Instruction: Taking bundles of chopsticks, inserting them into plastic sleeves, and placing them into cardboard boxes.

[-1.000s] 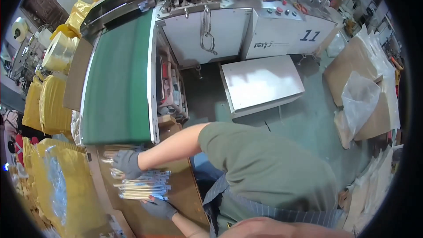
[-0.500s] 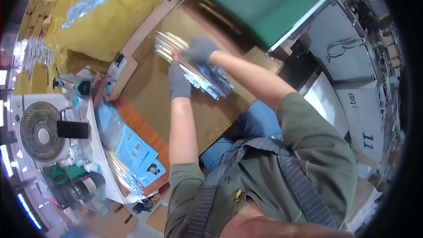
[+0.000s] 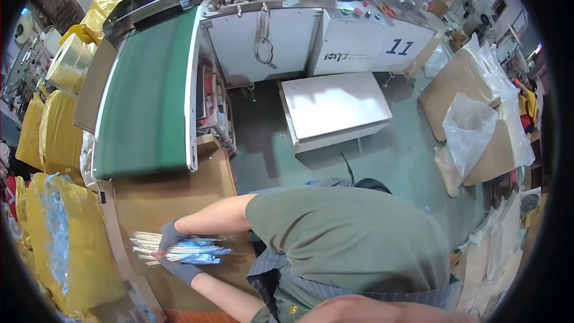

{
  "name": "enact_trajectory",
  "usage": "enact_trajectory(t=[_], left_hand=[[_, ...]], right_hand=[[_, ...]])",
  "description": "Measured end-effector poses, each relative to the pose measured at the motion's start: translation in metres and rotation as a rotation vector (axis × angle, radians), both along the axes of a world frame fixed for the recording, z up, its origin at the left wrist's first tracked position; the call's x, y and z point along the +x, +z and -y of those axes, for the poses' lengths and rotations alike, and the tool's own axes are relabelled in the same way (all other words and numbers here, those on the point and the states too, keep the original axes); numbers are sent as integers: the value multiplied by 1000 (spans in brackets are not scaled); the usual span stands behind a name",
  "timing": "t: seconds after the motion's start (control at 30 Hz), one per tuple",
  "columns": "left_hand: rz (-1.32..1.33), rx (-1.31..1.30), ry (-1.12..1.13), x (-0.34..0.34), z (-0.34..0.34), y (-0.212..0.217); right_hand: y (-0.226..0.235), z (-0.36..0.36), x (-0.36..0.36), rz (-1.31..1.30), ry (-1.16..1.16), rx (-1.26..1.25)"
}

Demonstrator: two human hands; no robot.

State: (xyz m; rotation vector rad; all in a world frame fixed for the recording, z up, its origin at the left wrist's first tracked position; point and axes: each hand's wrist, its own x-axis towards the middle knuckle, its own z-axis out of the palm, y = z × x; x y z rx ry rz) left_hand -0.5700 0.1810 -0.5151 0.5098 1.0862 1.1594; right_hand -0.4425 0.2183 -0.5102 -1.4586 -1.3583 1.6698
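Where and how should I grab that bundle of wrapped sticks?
I'd grip the bundle of wrapped sticks around its middle, from both long sides, where the right hand and left hand are: it's long, its sticks run roughly parallel, and its ends look uneven.

Setting: a production workshop, apparently for packing.
Conveyor belt (image 3: 146, 104): green, flat; its near end meets a brown bench (image 3: 179, 197).
Machine cabinet (image 3: 371, 39): white, right of the belt, with coloured push buttons (image 3: 358, 12) and hand tools (image 3: 387, 11) on top.
Film roll (image 3: 70, 67): large, left of the belt.
Yellow sacks (image 3: 61, 137): bulky, also left of the belt.
Cardboard (image 3: 457, 81): well right of the belt, with clear plastic bags (image 3: 471, 134).
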Motion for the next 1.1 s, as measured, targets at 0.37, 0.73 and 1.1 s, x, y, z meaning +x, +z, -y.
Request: enact_trajectory(t=[0.37, 0.73, 1.1], left_hand=[[-883, 746, -11, -91, 57, 0], [-125, 347, -366, -23, 183, 65], [-1520, 64, -82, -166, 294, 47]], right_hand=[[92, 63, 1, -573, 359, 603], [137, 166, 6, -293, 249, 754], [76, 184, -4, -699, 649, -326]])
